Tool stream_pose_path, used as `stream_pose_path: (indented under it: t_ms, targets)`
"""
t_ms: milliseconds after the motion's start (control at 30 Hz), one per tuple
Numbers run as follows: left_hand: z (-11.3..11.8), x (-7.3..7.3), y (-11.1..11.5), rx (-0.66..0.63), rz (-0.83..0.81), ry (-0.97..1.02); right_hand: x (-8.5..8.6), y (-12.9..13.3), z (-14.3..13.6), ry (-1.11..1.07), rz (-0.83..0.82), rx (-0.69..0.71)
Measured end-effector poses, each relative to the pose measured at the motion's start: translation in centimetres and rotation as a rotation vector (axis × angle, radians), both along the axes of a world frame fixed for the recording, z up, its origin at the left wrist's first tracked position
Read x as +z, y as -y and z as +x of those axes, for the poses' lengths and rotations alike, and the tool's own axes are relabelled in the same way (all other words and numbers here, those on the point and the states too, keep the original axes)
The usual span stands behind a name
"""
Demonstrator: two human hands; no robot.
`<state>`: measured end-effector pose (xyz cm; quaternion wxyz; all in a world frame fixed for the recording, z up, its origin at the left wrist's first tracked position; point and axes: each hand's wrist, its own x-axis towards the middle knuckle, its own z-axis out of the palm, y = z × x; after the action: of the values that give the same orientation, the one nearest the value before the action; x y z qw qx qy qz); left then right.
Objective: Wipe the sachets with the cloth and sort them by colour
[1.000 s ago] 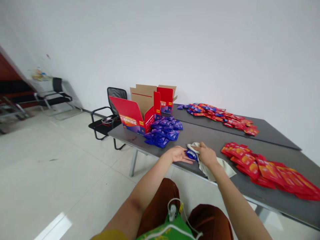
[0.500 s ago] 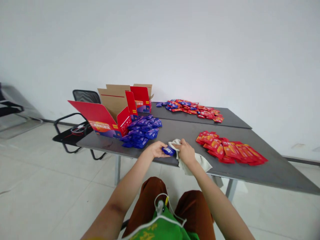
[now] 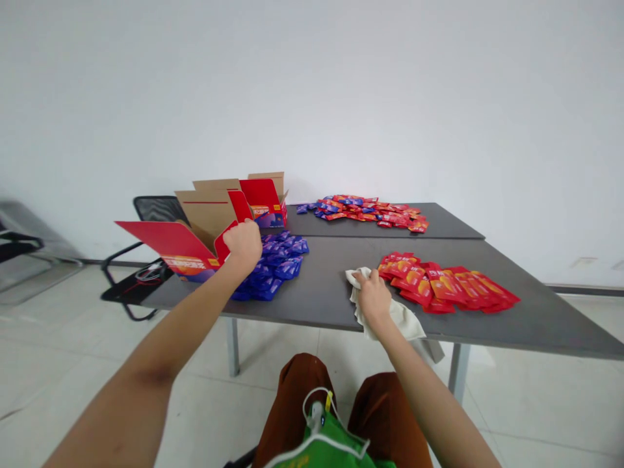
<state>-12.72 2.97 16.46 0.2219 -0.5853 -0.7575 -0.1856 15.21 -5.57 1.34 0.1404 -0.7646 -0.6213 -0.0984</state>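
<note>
My left hand (image 3: 244,244) is at the right wall of the near red carton (image 3: 166,253), in front of the heap of blue packets (image 3: 280,260). Its fingers look curled, but the back of the hand hides what is in them. On the table's front part, my right hand (image 3: 374,299) grips a white cloth (image 3: 404,320), which hangs over the table edge. Just right of that hand lies an overlapping row of red packets (image 3: 446,286).
Behind the near carton stands a second open red carton (image 3: 263,198). A mixed pile of red and blue packets (image 3: 365,211) lies on the far part of the grey table (image 3: 331,286). A black chair (image 3: 158,208) is at the left.
My left hand has gone from beside the cloth up and left to the near carton. The blue packet it held is out of sight. My right hand, still on the cloth, has moved slightly right.
</note>
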Motion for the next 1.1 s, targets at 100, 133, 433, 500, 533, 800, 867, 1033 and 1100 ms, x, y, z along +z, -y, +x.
stream_pose_path:
  t_ms: [100, 133, 433, 500, 533, 800, 867, 1033, 1100]
  targets:
    - [0.0, -1.8, -2.2, -0.051, -0.173, -0.130, -0.3, 0.1, 0.1, -0.018, 0.031, -0.023]
    - [-0.3, -2.4, -2.8, -0.073, -0.264, -0.159, -0.3, 0.2, 0.1, -0.027, 0.038, -0.029]
    - [0.2, 0.4, -7.2, -0.219, -0.550, -0.163, -0.1, 0.8, 0.0, -0.089, 0.011, -0.041]
    - [2.1, 1.3, -8.0, -0.323, -0.508, -0.204, 0.1, 0.8, -0.1, -0.114, 0.003, -0.033]
    - [3.1, 1.4, -8.5, -0.387, -0.519, -0.233, 0.2, 0.8, -0.1, -0.128, 0.003, -0.029]
    - [10.8, -2.1, -15.3, -0.757, -0.663, -0.144, 1.1, 1.0, -0.3, -0.185, 0.010, -0.049]
    - [12.3, -3.9, -17.0, -0.749, -0.554, -0.042, 1.0, 0.6, -0.1, -0.176, 0.003, -0.023]
    - [16.3, -8.6, -21.4, -0.643, -0.335, 0.177, 0.2, 0.3, 0.1, -0.152, 0.008, 0.044]
    - [17.9, -9.9, -23.9, -0.555, -0.306, 0.220, -0.6, 0.3, 0.1, -0.148, 0.047, 0.065]
